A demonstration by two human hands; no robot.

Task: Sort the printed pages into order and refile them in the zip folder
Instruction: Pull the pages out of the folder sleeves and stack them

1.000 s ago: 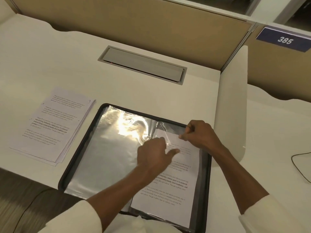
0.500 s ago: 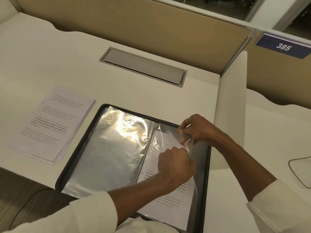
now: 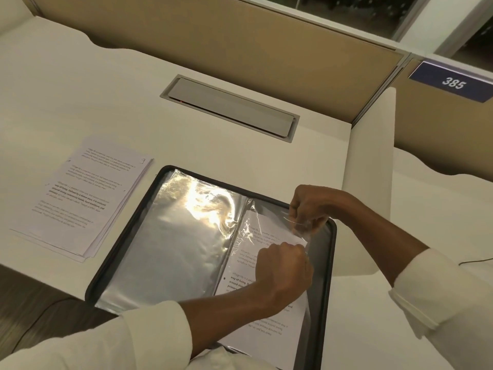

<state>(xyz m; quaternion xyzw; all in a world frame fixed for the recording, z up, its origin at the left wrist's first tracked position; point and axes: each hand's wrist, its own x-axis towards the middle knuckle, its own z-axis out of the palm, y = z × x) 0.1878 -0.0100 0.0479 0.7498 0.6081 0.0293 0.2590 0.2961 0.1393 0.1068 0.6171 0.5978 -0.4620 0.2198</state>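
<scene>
The right hand (image 3: 309, 209) pinches the clear plastic sleeve (image 3: 249, 222) open at centre right, so the left hand (image 3: 282, 268) — fingers clamped on the white printed page (image 3: 269, 232) — should guide it straight, never skewed.

The zip folder (image 3: 324, 289) has a black rim, and its clear sleeve (image 3: 170, 249) shines silver-grey with a warm yellow glare. The printed page (image 3: 256, 324) inside it is white with black text, some lines bold. Left of the folder, the paper stack (image 3: 80, 198) is the same white with black print. Under the folder the table (image 3: 93, 97) is cream-white. Beyond the folder stand a grey hatch (image 3: 229, 108), a tan partition (image 3: 240, 44) and a navy sign (image 3: 453, 82) with white numerals.
</scene>
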